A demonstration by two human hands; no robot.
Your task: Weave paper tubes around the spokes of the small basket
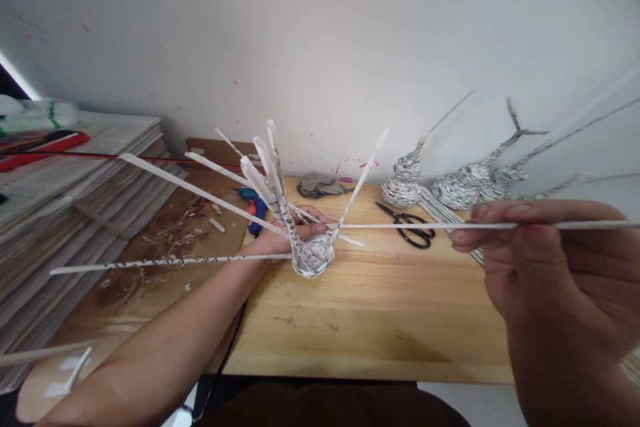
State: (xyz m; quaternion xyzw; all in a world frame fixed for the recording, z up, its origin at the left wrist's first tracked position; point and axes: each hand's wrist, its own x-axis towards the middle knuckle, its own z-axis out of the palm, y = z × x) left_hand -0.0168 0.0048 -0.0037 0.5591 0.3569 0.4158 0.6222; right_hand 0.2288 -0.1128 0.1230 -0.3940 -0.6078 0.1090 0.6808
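My left hand [295,235] is closed around a small woven ball of rolled newspaper [314,255], held just above the wooden table [360,320]. Several long paper tubes [200,192] fan out from the ball, up and to the left. One thin paper tube [400,225] runs level from the ball to the right. My right hand [540,260], close to the camera, pinches that tube between thumb and fingers.
Black scissors [411,225] lie behind the ball. Finished woven paper pieces [404,180] stand by the white wall at right. A blue glue gun [255,205] and a grey rag [316,184] lie at the back. Stacked newspapers [60,213] fill the left side.
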